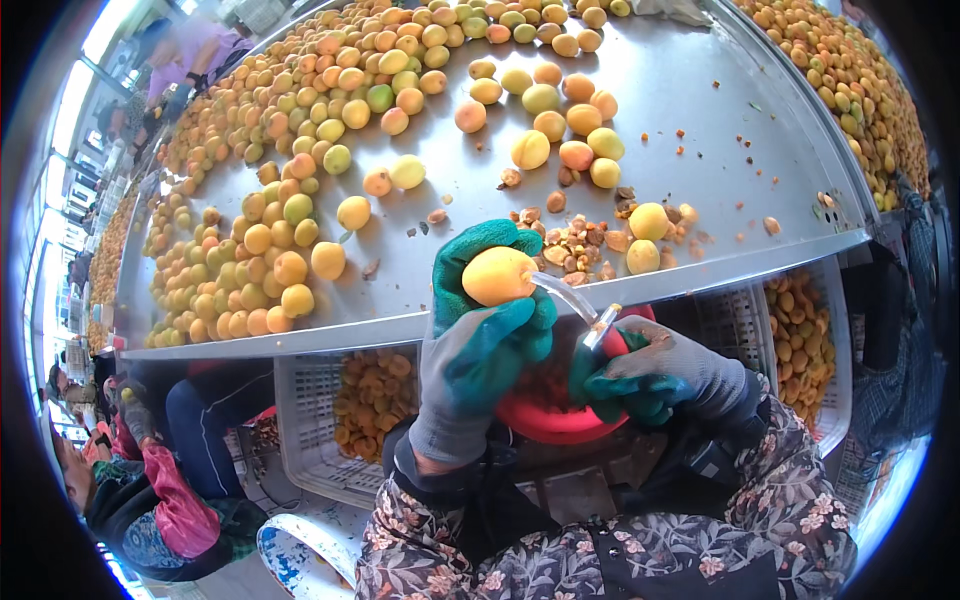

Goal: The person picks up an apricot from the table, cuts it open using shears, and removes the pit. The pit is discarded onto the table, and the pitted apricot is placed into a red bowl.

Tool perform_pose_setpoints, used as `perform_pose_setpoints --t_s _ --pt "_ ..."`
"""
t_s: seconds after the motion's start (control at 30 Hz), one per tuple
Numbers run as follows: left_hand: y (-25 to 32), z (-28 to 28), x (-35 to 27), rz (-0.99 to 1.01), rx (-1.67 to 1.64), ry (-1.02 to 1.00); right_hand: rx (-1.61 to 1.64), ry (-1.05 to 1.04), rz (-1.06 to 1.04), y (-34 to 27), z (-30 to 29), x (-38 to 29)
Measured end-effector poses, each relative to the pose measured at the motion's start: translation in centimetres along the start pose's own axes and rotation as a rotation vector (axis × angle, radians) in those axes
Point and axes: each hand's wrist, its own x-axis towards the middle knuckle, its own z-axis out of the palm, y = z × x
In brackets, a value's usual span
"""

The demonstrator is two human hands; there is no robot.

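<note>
A yellow-orange apricot (495,276) is gripped in my left hand (484,322), which wears a grey and green coated work glove. My right hand (645,371), gloved the same way, closes around a hand tool (613,343) with a red handle and a curved metal end. The tip of that metal end meets the apricot's right side; whether it has gone into the flesh is hard to tell. Below both hands sits a red basin (559,427) with dark contents, partly hidden by the gloves. Loose apricot stones (574,244) lie on the metal table just beyond my hands.
The sloping metal table (675,187) carries a large heap of apricots (300,127); its raised front edge runs beneath my left hand. White plastic crates (300,442) with apricot pieces stand under it on both sides. A white bucket (300,551) and another person (172,502) are at lower left.
</note>
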Motion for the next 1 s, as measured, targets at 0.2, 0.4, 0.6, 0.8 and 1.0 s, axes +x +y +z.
perform_pose_setpoints --t_s 0.2,0.4,0.6,0.8,1.0 --pt "1.2 0.7 0.0 -0.606 -0.676 0.287 0.118 -0.14 0.0 0.8 0.8 0.6" --pt "2.0 0.3 0.2 -0.656 -0.639 0.173 0.249 -0.161 0.01 0.8 2.7 0.3" --pt "1.6 0.2 -1.1 -0.504 -0.314 0.069 0.29 -0.209 0.07 2.1 2.0 0.1" --pt "1.7 0.9 0.0 -0.618 -0.574 0.121 -0.126 0.382 -0.519 0.6 2.5 -0.6" --pt "1.0 2.6 -0.6 -0.308 -0.313 0.063 -0.57 0.622 -0.933 1.0 1.9 0.8"
